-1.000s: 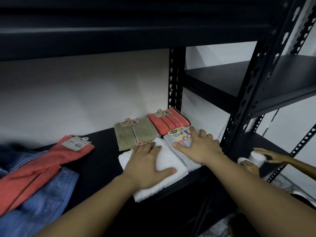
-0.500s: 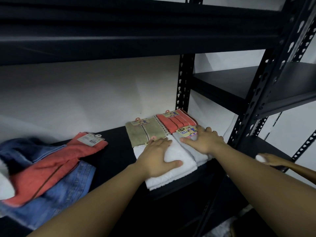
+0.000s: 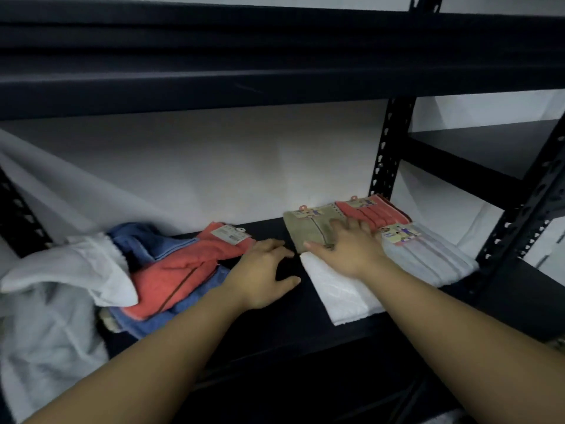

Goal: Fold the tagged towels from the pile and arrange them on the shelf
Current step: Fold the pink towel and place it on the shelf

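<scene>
Black metal shelf [image 3: 305,328] — four folded tagged towels are grouped at its right end: an olive-green towel [image 3: 308,229] and a coral-red ribbed towel [image 3: 371,213] at the back, a plain white terry towel [image 3: 342,293] and a pale grey towel [image 3: 428,257] in front. The right hand [image 3: 348,247] is laid flat across the olive and white towels, fingers straight and spread. The left hand [image 3: 263,272] is held beside the white towel, fingers relaxed and apart, nothing gripped. The unfolded pile — a coral towel with a paper tag [image 3: 183,270], blue cloth [image 3: 143,243] and white cloth [image 3: 73,267] — lies at the left.
</scene>
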